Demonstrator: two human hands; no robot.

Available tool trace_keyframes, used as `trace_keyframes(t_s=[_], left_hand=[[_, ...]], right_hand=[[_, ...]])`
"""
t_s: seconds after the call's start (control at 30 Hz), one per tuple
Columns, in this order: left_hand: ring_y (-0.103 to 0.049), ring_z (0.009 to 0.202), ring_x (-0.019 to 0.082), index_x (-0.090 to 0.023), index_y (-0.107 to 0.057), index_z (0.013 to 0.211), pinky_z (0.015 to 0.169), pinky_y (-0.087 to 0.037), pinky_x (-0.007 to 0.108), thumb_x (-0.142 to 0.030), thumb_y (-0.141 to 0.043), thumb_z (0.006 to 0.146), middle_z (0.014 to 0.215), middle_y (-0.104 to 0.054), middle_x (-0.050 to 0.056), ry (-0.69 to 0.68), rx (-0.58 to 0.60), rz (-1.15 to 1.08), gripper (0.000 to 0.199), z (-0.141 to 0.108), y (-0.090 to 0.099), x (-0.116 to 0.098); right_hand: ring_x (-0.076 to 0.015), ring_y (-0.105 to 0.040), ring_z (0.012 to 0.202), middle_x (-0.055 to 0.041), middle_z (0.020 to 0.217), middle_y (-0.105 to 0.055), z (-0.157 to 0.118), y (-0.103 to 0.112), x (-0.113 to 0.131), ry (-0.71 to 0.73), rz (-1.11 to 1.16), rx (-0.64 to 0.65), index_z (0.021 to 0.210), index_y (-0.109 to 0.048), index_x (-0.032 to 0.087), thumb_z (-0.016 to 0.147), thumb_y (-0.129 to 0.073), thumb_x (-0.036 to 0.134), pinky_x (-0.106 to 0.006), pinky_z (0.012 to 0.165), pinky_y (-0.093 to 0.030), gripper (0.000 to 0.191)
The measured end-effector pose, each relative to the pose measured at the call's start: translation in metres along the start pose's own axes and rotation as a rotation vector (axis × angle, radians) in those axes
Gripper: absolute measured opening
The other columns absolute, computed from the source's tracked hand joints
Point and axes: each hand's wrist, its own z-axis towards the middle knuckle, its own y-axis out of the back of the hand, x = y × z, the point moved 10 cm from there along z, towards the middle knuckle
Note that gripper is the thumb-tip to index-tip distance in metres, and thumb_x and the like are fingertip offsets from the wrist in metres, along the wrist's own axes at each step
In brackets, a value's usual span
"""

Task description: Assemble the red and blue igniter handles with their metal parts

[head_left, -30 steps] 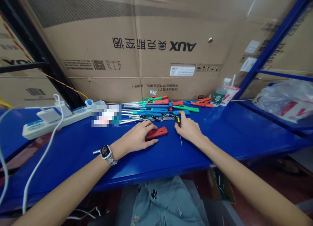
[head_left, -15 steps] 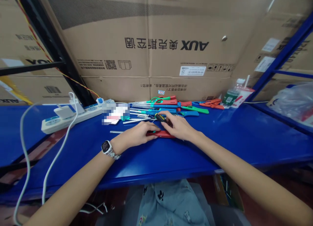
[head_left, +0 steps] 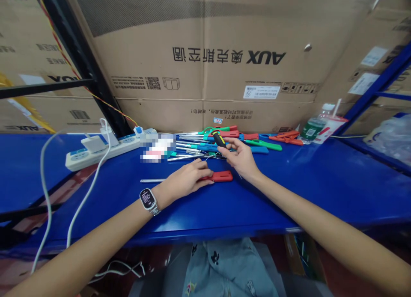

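My left hand (head_left: 189,177), with a watch on its wrist, is closed round the middle of a red long-nosed lighter (head_left: 223,176) lying on the blue tabletop. The lighter's metal tube (head_left: 153,181) sticks out to the left, and its grip shows to the right of my fingers. My right hand (head_left: 240,158) pinches a screwdriver with a black and yellow handle (head_left: 219,139), held above and behind the grip. Most of the screwdriver's shaft is hidden by the hand. Behind both hands lies a pile of lighters (head_left: 205,146) with red, blue and green grips.
A white power strip (head_left: 80,159) with plugs and cables stands at the left. Orange tools or grips (head_left: 289,137) lie at the back right, beside a bottle (head_left: 311,130) and a cup (head_left: 330,129). A large cardboard box (head_left: 144,96) forms the back wall.
My right hand has lifted the screwdriver away from the lighter, up and to the right, uncovering the end of the red grip. My left hand still holds the lighter. The view has shifted slightly.
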Motion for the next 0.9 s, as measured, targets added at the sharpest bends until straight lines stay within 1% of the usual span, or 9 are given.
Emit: trace_keyframes(t_s=[0.1,0.17,0.27,0.37,0.47,0.53,0.63,0.77,0.9], left_hand=[[-0.06,0.097,0.024,-0.014,-0.069,0.111,0.088,-0.052,0.038,-0.029,-0.043,0.109,0.106,-0.066,0.011,-0.036,-0.009,0.121,0.03,-0.006,0.0,-0.006],[-0.06,0.096,0.024,-0.013,-0.068,0.111,0.087,-0.053,0.038,-0.028,-0.04,0.11,0.107,-0.067,0.012,-0.043,-0.012,0.169,0.032,-0.011,0.001,-0.008],[-0.06,0.096,0.023,-0.014,-0.068,0.11,0.086,-0.053,0.037,-0.028,-0.042,0.11,0.106,-0.066,0.01,-0.031,-0.038,0.108,0.03,-0.02,0.007,-0.003],[-0.06,0.098,0.023,-0.016,-0.068,0.11,0.086,-0.053,0.036,-0.03,-0.049,0.107,0.105,-0.064,0.009,0.003,-0.082,-0.021,0.023,-0.026,0.012,0.006],[-0.06,0.098,0.023,-0.018,-0.067,0.11,0.087,-0.053,0.037,-0.031,-0.054,0.105,0.104,-0.063,0.008,0.045,-0.09,-0.09,0.02,-0.028,0.012,0.013],[-0.06,0.099,0.023,-0.018,-0.068,0.109,0.089,-0.053,0.037,-0.031,-0.056,0.104,0.104,-0.063,0.008,0.065,-0.087,-0.12,0.018,-0.027,0.012,0.015],[-0.061,0.102,0.024,-0.018,-0.068,0.109,0.091,-0.052,0.038,-0.031,-0.059,0.103,0.106,-0.064,0.008,0.086,-0.088,-0.149,0.018,-0.027,0.012,0.018],[-0.062,0.103,0.024,-0.018,-0.069,0.11,0.093,-0.053,0.04,-0.033,-0.059,0.103,0.107,-0.065,0.008,0.099,-0.088,-0.15,0.019,-0.027,0.013,0.02],[-0.063,0.105,0.025,-0.019,-0.069,0.11,0.095,-0.053,0.041,-0.036,-0.059,0.102,0.111,-0.067,0.009,0.089,-0.1,-0.131,0.021,-0.029,0.017,0.017]], right_hand=[[-0.0064,-0.039,0.048,0.0056,0.077,-0.055,0.005,-0.009,0.012,0.042,0.05,0.009,0.119,-0.06,0.023,0.075,-0.081,0.05,-0.024,0.044,-0.029,0.056],[-0.0064,-0.041,0.045,0.0049,0.076,-0.057,0.01,-0.017,0.017,0.054,0.086,0.018,0.115,-0.059,0.023,0.074,-0.083,0.052,-0.025,0.042,-0.029,0.056],[-0.0085,-0.049,0.043,0.0008,0.08,-0.064,0.018,-0.032,0.02,0.063,0.114,0.056,0.105,-0.056,0.024,0.078,-0.079,0.058,-0.025,0.038,-0.033,0.049],[-0.0118,-0.057,0.048,-0.0012,0.085,-0.067,0.022,-0.041,0.021,0.122,0.098,0.078,0.102,-0.047,0.027,0.085,-0.072,0.06,-0.026,0.039,-0.04,0.044],[-0.0145,-0.062,0.052,-0.0013,0.088,-0.068,0.022,-0.043,0.016,0.176,0.084,0.072,0.103,-0.04,0.029,0.089,-0.068,0.057,-0.03,0.045,-0.048,0.042],[-0.0162,-0.065,0.054,-0.0012,0.089,-0.068,0.021,-0.042,0.009,0.177,0.084,0.074,0.103,-0.037,0.029,0.091,-0.066,0.056,-0.031,0.047,-0.05,0.041],[-0.0175,-0.068,0.056,-0.0005,0.088,-0.068,0.019,-0.044,0.001,0.157,0.066,0.108,0.106,-0.036,0.03,0.092,-0.065,0.055,-0.032,0.05,-0.052,0.041],[-0.017,-0.068,0.057,0.0006,0.087,-0.068,0.017,-0.046,0.001,0.161,0.068,0.129,0.105,-0.035,0.03,0.091,-0.065,0.056,-0.032,0.051,-0.053,0.042],[-0.017,-0.068,0.057,0.0,0.089,-0.07,0.018,-0.038,0.003,0.151,0.115,0.083,0.103,-0.034,0.03,0.09,-0.066,0.056,-0.032,0.05,-0.053,0.044]])
